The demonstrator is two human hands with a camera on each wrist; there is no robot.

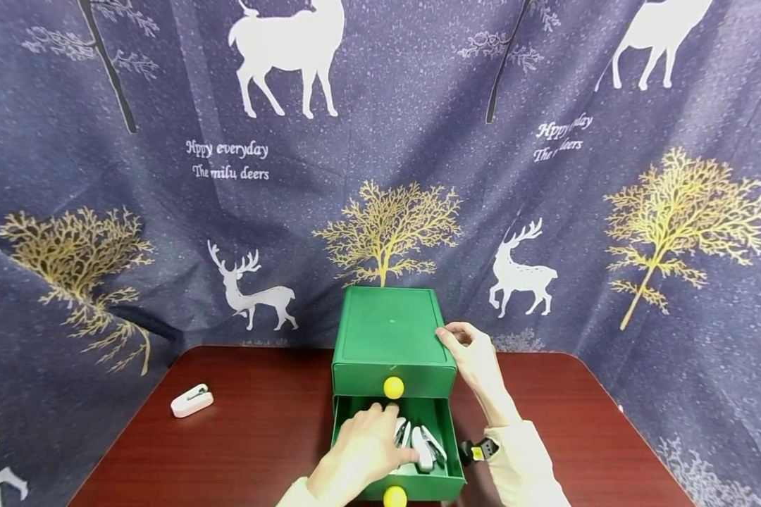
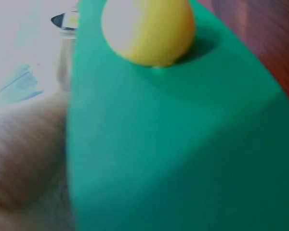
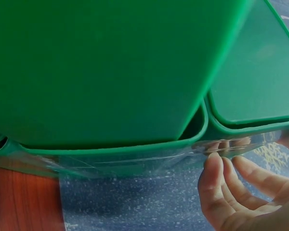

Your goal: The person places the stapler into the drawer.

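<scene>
A green cabinet (image 1: 390, 327) stands on the table with its lower drawer (image 1: 452, 461) pulled out. Several white staplers (image 1: 423, 451) lie in that drawer. My left hand (image 1: 364, 440) reaches in over its front wall, fingers stretched toward the back and thumb out to the right over the staplers. The left wrist view is mostly the green drawer front (image 2: 149, 134) with its yellow knob (image 2: 149, 29), the hand blurred at the left edge. My right hand (image 1: 472, 352) rests its fingertips (image 3: 213, 168) against the cabinet's right side, near the top.
The upper drawer, with a yellow knob (image 1: 393, 387), is closed. Another white stapler (image 1: 192, 401) lies on the left of the red-brown table (image 1: 254, 436). Behind the table hangs a dark blue cloth (image 1: 380, 155) printed with deer and trees.
</scene>
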